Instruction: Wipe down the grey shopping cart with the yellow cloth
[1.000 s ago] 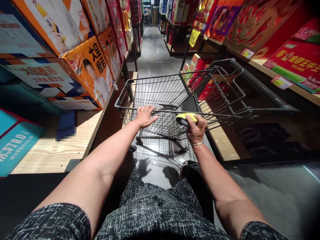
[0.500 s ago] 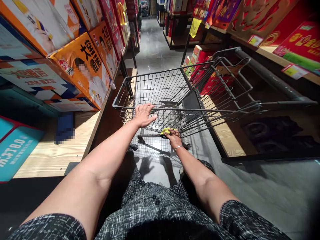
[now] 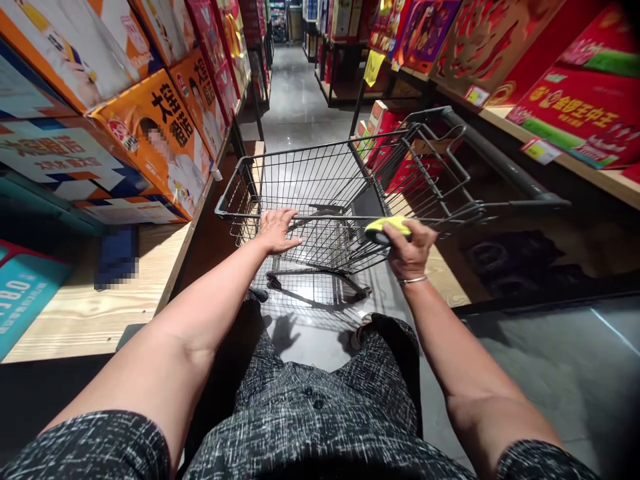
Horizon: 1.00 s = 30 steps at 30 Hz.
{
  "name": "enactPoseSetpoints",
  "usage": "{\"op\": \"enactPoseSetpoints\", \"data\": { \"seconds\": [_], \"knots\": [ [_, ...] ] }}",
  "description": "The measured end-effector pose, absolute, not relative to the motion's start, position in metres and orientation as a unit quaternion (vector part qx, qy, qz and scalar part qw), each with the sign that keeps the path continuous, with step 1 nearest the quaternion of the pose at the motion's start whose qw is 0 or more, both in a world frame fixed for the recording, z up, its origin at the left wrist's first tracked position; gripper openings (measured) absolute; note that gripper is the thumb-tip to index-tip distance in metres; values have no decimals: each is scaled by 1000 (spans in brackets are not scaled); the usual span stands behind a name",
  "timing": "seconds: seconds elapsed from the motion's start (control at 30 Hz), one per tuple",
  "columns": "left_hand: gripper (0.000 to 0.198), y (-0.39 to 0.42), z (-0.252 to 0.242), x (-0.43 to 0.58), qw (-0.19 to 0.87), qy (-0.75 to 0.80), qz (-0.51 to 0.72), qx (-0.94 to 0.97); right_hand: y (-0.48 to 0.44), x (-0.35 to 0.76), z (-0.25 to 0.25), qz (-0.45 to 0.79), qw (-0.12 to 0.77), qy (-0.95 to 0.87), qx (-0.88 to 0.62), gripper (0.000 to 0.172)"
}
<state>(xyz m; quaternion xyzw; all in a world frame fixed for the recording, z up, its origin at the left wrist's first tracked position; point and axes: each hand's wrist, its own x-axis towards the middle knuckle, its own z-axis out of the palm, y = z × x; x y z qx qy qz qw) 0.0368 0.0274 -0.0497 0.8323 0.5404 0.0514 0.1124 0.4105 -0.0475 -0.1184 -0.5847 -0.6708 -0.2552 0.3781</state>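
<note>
A dark grey wire shopping cart (image 3: 320, 143) stands crosswise in front of me, its push bar (image 3: 495, 160) toward the right. My left hand (image 3: 277, 230) rests on the cart's near top rim at the left, fingers stretched out and thumb apart. My right hand (image 3: 413, 250) is closed on a folded yellow and dark grey cloth (image 3: 397, 225). It is at the near rim, right of the cart's middle, and the cloth overlaps the rim there. Whether the cloth presses on the wire I cannot tell. A thin bracelet (image 3: 413, 281) circles my right wrist.
Stacked orange cartons (image 3: 150, 133) fill the left shelf, with a dark blue item (image 3: 117, 257) on its wooden board (image 3: 145, 287). Red gift boxes (image 3: 575, 113) line the right shelf above price tags. A grey tiled aisle (image 3: 290, 80) runs ahead between the racks.
My right hand has risen from low on the cart's near side to the top rim, moving right with the cloth. My left hand stays on the rim. The view has shifted slightly.
</note>
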Motion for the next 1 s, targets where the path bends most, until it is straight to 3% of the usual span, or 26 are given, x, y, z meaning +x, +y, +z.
{"op": "enactPoseSetpoints", "data": {
  "seconds": [0.13,0.27,0.47,0.67,0.8,1.0],
  "knots": [
    [91,27,-46,36,108,544,44,831,-41,423,-94,-291,431,-602,-606,35],
    [90,28,-45,37,102,541,40,834,-48,405,-133,-229,424,-602,-636,44],
    [92,29,-51,39,101,535,53,837,-61,348,-222,-18,341,-626,-701,59],
    [92,35,-51,41,107,537,55,835,-57,317,-265,102,236,-639,-725,62],
    [88,39,-49,39,113,542,56,831,-67,327,-267,121,214,-652,-717,51],
    [83,46,-52,32,109,548,67,827,-71,385,-216,7,290,-635,-716,58]
  ]
}}
